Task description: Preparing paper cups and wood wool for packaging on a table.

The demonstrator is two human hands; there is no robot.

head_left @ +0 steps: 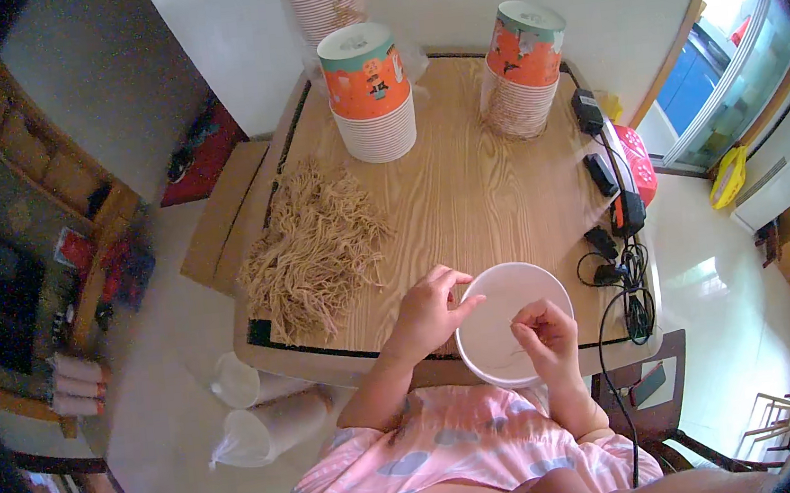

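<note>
While a white round tub (505, 285) is seen at the near edge of a wood-grained table (452, 198), its open mouth turned upward, two bare hands are held at it. The left hand (434, 309) is placed at the tub's left rim, with thumb and forefinger parted by a modest gap; the thumb is stretched inward over the rim and the forefinger is laid close to the rim's edge. Whether the rim is gripped cannot be told. The right hand (549, 341) is held over the right part of the opening, its thumb and fingertips pinched together and the other fingers curled in. A faint thin line is seen just below the pinch, too fine for it to be told whether it is held.

To the left, a loose heap of tan strands (314, 249) is spread on the table. At the far side, two stacks of upturned paper tubs, the left stack (371, 97) and the right stack (527, 67), are topped with orange and green. Along the right edge, black cables (640, 294) are bunched.
</note>
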